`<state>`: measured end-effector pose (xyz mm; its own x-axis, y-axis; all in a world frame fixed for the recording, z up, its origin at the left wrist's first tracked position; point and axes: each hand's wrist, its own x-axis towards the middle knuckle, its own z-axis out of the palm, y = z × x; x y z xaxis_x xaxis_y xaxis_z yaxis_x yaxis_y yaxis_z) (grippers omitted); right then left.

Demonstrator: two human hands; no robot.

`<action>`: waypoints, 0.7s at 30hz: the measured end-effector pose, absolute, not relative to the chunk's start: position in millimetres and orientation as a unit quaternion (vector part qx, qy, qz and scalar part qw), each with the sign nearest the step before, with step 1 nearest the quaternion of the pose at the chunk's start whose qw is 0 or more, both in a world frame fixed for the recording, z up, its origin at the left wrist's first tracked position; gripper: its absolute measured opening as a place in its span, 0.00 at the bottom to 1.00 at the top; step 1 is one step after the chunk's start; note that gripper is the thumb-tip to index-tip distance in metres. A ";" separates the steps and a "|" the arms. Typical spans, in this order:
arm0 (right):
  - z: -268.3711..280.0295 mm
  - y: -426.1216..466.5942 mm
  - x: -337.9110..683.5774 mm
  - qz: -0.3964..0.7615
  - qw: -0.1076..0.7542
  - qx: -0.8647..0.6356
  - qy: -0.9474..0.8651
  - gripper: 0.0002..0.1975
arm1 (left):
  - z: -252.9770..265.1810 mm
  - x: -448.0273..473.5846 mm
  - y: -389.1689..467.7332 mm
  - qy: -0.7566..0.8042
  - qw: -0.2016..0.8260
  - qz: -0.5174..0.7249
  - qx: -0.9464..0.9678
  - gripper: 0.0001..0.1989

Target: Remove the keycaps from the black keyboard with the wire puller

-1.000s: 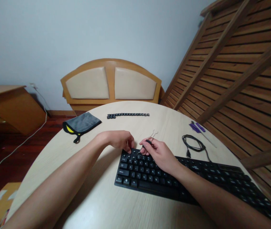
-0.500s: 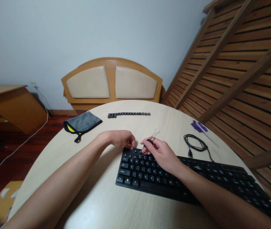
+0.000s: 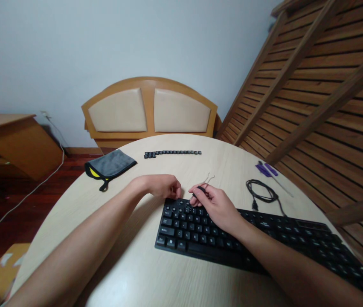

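A black keyboard (image 3: pixel 197 236) lies on the round table, and some key positions in its upper left rows show no caps. My left hand (image 3: pixel 164 186) is curled at the keyboard's upper left edge, its fingertips drawn together; whatever they hold, if anything, is hidden. Over the keyboard's upper rows, my right hand (image 3: pixel 218 207) is closed round the black handle of a wire keycap puller (image 3: pixel 199 191), whose two thin wire prongs point away from me. Farther back, removed keycaps (image 3: pixel 175 152) form a long row, with a few more in a short second row at its left end.
To the left rests a grey cloth (image 3: pixel 112 164) with a black border and yellow underside. A coiled black cable (image 3: pixel 262 192) sits behind the keyboard, and purple items (image 3: pixel 267 169) lie near the table's right edge. A wooden headboard (image 3: pixel 151 106) stands beyond the table (image 3: pixel 130 264).
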<state>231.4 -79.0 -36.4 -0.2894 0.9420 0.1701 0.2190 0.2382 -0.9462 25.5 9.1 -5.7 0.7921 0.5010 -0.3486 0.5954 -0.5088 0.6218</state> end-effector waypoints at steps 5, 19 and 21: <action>-36.9 -78.6 231.6 0.440 0.411 -0.436 -0.669 0.16 | -2.6 24.2 7.9 0.329 0.396 -0.070 0.855 0.08; -31.5 -81.6 229.8 0.415 0.372 -0.440 -0.705 0.19 | -8.0 24.8 10.6 0.341 0.393 -0.071 0.851 0.10; -29.0 -82.4 229.4 0.396 0.357 -0.433 -0.727 0.19 | -8.5 24.8 11.3 0.337 0.401 -0.070 0.849 0.10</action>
<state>229.4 -82.4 -29.0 -0.3700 0.9120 0.1772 0.3460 0.3123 -0.8848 24.8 11.3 -8.5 0.7631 0.5164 -0.3887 0.6283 -0.4515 0.6336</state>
